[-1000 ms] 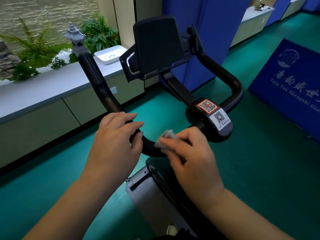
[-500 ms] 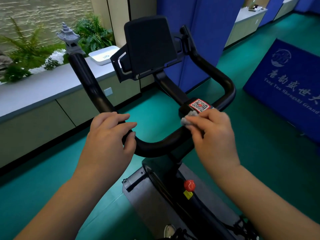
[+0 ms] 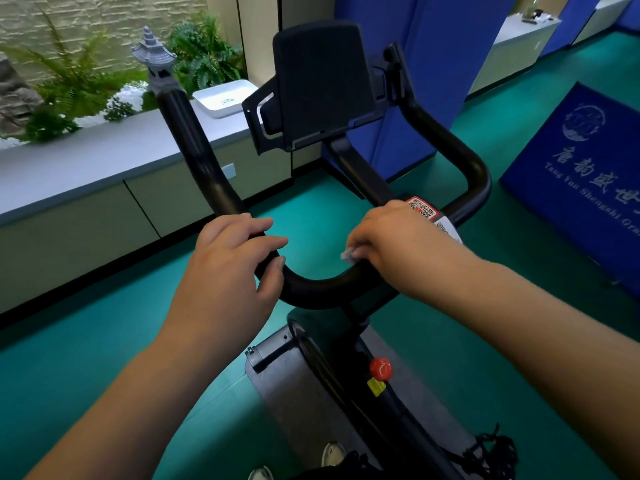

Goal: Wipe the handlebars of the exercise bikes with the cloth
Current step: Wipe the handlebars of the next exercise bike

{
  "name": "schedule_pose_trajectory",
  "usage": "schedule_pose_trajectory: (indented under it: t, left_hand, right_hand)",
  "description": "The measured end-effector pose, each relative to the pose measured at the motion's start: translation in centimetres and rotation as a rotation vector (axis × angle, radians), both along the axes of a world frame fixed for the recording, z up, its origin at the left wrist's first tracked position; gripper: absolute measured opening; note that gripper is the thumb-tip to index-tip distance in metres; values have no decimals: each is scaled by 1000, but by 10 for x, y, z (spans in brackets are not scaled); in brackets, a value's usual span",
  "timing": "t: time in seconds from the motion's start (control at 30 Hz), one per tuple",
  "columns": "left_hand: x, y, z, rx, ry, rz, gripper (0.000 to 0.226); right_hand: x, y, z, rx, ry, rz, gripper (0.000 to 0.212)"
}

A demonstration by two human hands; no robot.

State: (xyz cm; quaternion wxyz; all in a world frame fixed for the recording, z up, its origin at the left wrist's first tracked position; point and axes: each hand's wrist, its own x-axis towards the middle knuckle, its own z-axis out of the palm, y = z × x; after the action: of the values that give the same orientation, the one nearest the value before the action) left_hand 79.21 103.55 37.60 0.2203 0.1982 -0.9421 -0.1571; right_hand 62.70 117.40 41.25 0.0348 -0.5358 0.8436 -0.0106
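Right hand: I see my right hand (image 3: 398, 245) curled over the black handlebar (image 3: 322, 287), fingers closed on a small pale cloth (image 3: 347, 255) that peeks out at the hand's 9 o'clock, pressed on the bar.
Left hand: my left hand (image 3: 230, 268) wraps the same bar's left bend, fingers over the top, thumb underneath.
Handlebar: a U-curve between both hands, its arms rising toward 11 and 1 o'clock.
QR sticker (image 3: 422, 208): red-edged, at 1 o'clock, just beside my right knuckles.
Console (image 3: 322, 88): dark panel at 12 o'clock.
Red knob (image 3: 380, 368): on the frame at 6 o'clock.
Floor (image 3: 86, 358): green.
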Motion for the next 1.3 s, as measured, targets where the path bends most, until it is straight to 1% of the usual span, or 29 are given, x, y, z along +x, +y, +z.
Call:
schedule_pose_trajectory:
  t: [0.03, 0.07, 0.1, 0.2, 0.37, 0.43, 0.5, 0.6, 0.73, 0.83, 0.9, 1.0, 1.03, 1.13, 1.2, 1.3]
  left_hand:
    - [1, 0, 0, 3, -4, 0, 28]
    - [1, 0, 1, 6, -5, -3, 30]
    - [1, 0, 1, 6, -5, -9, 31]
    - [1, -2, 1, -2, 3, -24, 31]
    - [1, -1, -2, -4, 16, -9, 38]
    - [1, -1, -2, -3, 16, -15, 41]
    - [0, -2, -1, -7, 10, -29, 42]
    - [-1, -4, 0, -13, 7, -32, 42]
    - [1, -5, -2, 8, 17, -21, 39]
    - [3, -6, -4, 13, 8, -38, 38]
    - [2, -7, -3, 17, 6, -49, 38]
    - [1, -8, -3, 17, 17, -49, 39]
    - [1, -7, -3, 17, 24, -46, 39]
    - [2, -6, -3, 23, 36, -34, 38]
    - [2, -6, -4, 23, 31, -34, 38]
    - [2, -7, -3, 12, 19, -46, 38]
  right_hand:
    - [3, -6, 3, 16, -85, -6, 20]
    - [3, -10, 5, 22, -131, -2, 20]
    - [0, -10, 6, 40, -136, 5, 20]
    - [-10, -4, 7, 121, -71, 5, 20]
    - [2, -15, 6, 107, -302, -7, 14]
    - [3, -19, 12, 158, -306, 0, 14]
    - [-1, -22, 21, 248, -266, -3, 16]
    - [-8, -20, 31, 337, -235, -47, 18]
    - [11, -33, 19, 236, -379, -36, 16]
    - [27, -43, 11, 181, -415, -18, 18]
    - [23, -39, 21, 232, -373, -48, 20]
    - [4, -24, 39, 359, -237, -107, 24]
    - [1, -22, 41, 354, -230, -113, 22]
    - [14, -29, 31, 262, -332, -96, 15]
    - [28, -38, 21, 201, -414, -73, 15]
    - [29, -35, 22, 170, -436, -70, 15]
